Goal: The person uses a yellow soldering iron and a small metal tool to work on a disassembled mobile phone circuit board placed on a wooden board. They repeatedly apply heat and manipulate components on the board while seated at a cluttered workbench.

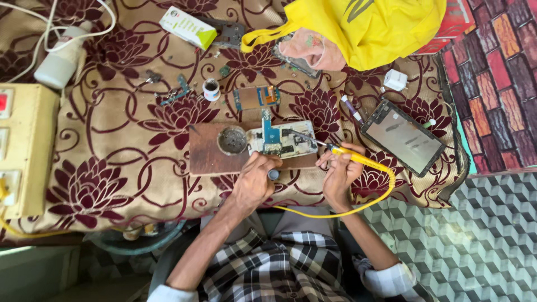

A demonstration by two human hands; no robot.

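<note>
My right hand (339,172) grips a yellow soldering iron (358,159) whose thin tip reaches left onto an opened phone with its circuit board (282,140) showing. The phone lies on a brown wooden board (208,156), next to a round metal tin (232,140). My left hand (255,180) rests at the board's near edge, its fingers closed around a small dark round object (273,174) just below the phone. The iron's yellow cable (335,212) loops back under my right wrist.
A dark tablet (403,137) lies at the right, a yellow bag (369,25) at the top, a white-green box (187,27) and small circuit board (256,97) beyond. A cream power unit (25,148) stands at the left. A floral cloth (112,168) covers the table.
</note>
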